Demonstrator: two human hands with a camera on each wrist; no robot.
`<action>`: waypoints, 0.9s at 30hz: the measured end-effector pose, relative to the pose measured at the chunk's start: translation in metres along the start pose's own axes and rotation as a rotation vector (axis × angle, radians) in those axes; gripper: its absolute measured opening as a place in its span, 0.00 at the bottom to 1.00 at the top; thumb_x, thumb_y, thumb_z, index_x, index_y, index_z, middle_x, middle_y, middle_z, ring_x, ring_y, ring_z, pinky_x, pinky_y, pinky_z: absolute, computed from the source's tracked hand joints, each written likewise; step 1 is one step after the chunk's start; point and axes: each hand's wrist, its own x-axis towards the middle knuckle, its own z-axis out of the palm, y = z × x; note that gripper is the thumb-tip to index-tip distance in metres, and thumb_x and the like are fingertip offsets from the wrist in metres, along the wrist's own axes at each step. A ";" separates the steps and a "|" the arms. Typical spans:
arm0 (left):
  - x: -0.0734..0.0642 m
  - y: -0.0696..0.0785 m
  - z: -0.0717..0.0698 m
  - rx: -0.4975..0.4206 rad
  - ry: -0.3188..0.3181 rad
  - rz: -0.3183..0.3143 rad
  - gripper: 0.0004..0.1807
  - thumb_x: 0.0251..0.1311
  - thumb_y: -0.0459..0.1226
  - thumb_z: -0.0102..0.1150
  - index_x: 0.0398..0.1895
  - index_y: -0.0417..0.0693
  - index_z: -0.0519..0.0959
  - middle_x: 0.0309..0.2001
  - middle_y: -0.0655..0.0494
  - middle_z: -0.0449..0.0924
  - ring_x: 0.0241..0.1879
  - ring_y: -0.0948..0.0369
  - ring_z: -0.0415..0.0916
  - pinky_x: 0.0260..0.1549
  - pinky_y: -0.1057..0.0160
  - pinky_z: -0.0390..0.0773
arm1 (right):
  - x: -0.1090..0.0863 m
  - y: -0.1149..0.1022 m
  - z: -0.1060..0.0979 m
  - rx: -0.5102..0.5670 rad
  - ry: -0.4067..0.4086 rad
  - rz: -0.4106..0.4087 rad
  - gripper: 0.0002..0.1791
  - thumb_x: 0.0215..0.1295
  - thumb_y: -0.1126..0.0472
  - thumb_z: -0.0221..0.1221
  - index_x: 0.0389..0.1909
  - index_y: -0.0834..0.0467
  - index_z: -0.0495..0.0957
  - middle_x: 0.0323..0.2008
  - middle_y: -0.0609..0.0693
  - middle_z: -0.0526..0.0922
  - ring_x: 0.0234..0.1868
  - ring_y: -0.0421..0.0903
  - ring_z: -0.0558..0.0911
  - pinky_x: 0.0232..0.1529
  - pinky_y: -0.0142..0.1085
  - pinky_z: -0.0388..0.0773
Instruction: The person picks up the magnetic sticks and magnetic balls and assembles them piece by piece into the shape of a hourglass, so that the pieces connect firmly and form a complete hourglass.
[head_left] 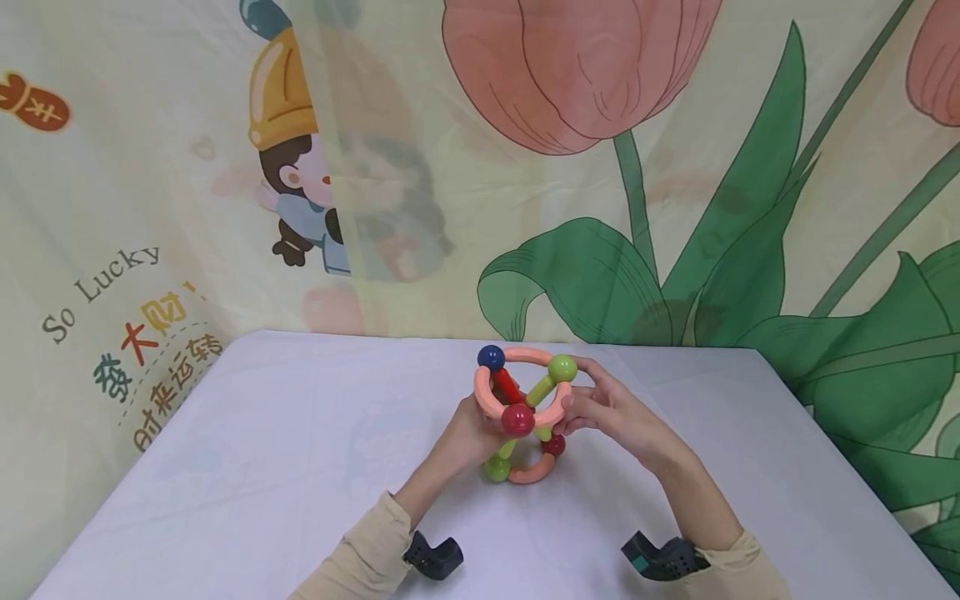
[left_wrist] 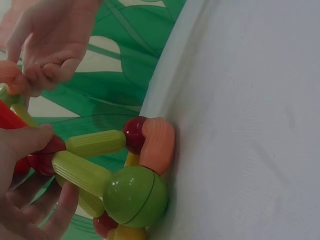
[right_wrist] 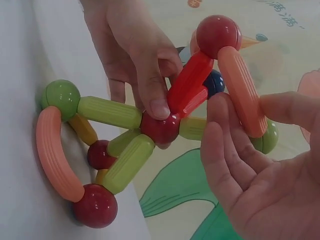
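A toy of magnetic balls and rods stands on the table, narrow at the waist between two rings. Its upper ring joins a dark blue ball [head_left: 491, 357], a light green ball [head_left: 562, 367] and a red ball [head_left: 517, 419] by curved orange rods. My left hand [head_left: 468, 433] grips the waist, thumb on the central red ball [right_wrist: 160, 127]. With fingers and thumb, my right hand [head_left: 611, 408] pinches a curved orange rod [right_wrist: 242, 92] of the upper ring. Straight green rods [left_wrist: 96, 143] run down to the lower ring, where a green ball [left_wrist: 135, 196] sits close to the tabletop.
The table [head_left: 300, 467] has a white cloth, its far edge just behind the toy. A printed curtain [head_left: 405, 167] with tulips and a cartoon figure hangs behind. Dark wrist mounts [head_left: 663, 558] sit on both forearms, by beige sleeves.
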 end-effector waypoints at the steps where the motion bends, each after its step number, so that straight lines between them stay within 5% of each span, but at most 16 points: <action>1: 0.000 0.000 0.000 0.005 -0.002 0.002 0.33 0.52 0.39 0.68 0.61 0.55 0.64 0.47 0.55 0.77 0.47 0.58 0.75 0.44 0.59 0.79 | 0.000 0.000 0.000 0.000 0.007 -0.002 0.32 0.69 0.55 0.51 0.69 0.54 0.50 0.35 0.58 0.83 0.39 0.59 0.83 0.49 0.39 0.77; 15: 0.002 -0.002 -0.002 -0.016 -0.013 0.033 0.33 0.52 0.43 0.68 0.58 0.61 0.61 0.43 0.59 0.73 0.44 0.60 0.75 0.41 0.62 0.79 | 0.003 0.004 0.002 0.006 0.143 0.002 0.31 0.69 0.55 0.52 0.69 0.51 0.52 0.29 0.55 0.82 0.32 0.52 0.82 0.49 0.40 0.76; 27: 0.001 -0.003 -0.002 -0.002 -0.022 0.029 0.32 0.52 0.38 0.67 0.59 0.54 0.64 0.50 0.55 0.75 0.52 0.56 0.73 0.48 0.56 0.79 | 0.001 -0.001 0.004 0.001 0.121 0.034 0.32 0.67 0.54 0.54 0.66 0.53 0.51 0.33 0.60 0.84 0.34 0.53 0.85 0.54 0.48 0.74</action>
